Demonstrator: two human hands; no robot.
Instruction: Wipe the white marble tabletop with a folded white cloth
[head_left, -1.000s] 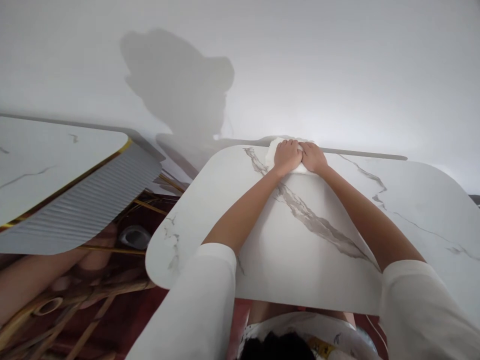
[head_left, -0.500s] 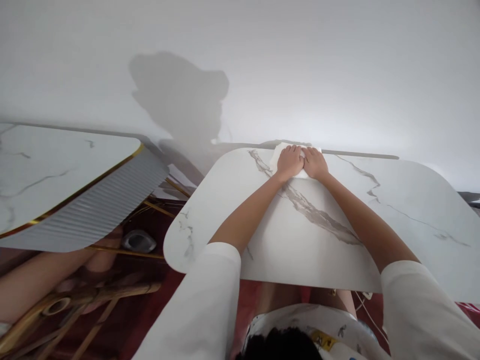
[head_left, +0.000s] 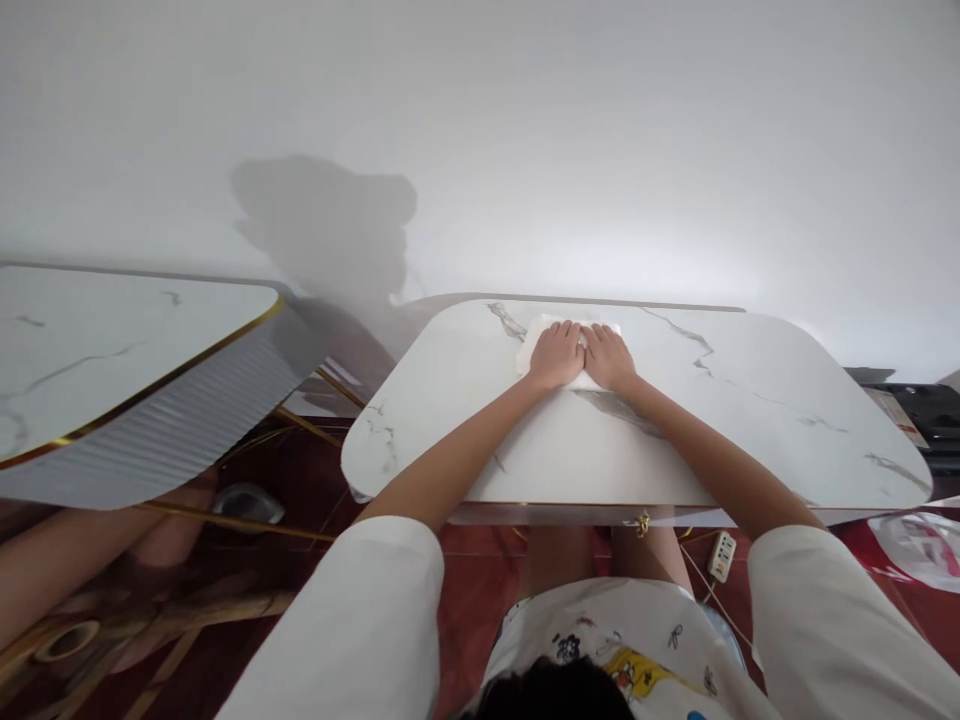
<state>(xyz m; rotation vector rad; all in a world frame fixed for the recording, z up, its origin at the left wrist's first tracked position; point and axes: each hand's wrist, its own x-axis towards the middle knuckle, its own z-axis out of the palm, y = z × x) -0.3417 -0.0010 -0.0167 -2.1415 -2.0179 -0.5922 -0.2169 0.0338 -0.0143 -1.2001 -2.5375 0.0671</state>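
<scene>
A folded white cloth (head_left: 529, 345) lies on the marble-patterned white tabletop (head_left: 427, 400), a little in from the edge along the wall. My left hand (head_left: 557, 353) presses on its left part, with the fingers close together and pointing away from me. Beside it, my right hand (head_left: 609, 357) bears down on the right part in the same way. The thumbs meet in the middle, both hands are closed on the cloth, and much of it is hidden under them.
A second marble-patterned table (head_left: 150, 330) with gold trim stands at the left, near another person's leg (head_left: 67, 560) and a bamboo chair (head_left: 187, 610). A white wall (head_left: 600, 150) rises behind. A power strip (head_left: 722, 556) lies on the red floor; a black appliance (head_left: 930, 415) is at right.
Both hands have drawn the cloth back from the wall-side edge, towards me. My view has shifted too, so the table's front edge with its gold knob now shows.
</scene>
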